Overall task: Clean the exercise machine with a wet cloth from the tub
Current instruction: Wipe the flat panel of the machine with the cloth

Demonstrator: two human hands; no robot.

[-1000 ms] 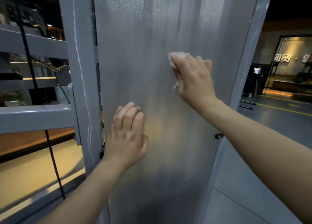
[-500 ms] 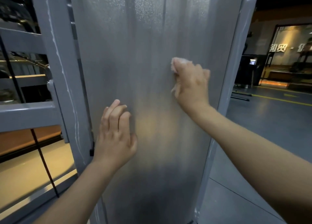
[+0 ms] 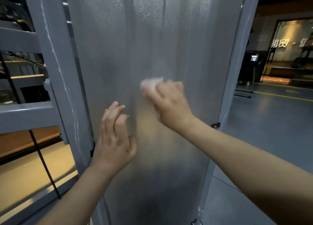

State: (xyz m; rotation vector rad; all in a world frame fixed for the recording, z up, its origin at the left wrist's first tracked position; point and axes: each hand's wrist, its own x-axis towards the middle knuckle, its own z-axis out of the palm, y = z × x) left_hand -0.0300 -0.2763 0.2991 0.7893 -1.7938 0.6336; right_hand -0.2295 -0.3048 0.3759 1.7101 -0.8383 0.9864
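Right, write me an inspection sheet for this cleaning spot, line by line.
Surface: frosted grey panel of the machine, upright, speckled near the top.
Job's things: white cloth pressed against the panel; tub not in view.
Clutter: nothing seen.
Grips: right grip holds the cloth and is motion-blurred; left grip is empty, fingers loosely extended at the panel's left part, contact unclear.
Cables: black cable runs behind the grey frame on the left.
Surroundings: dark floor to the right, lit wall sign far right.
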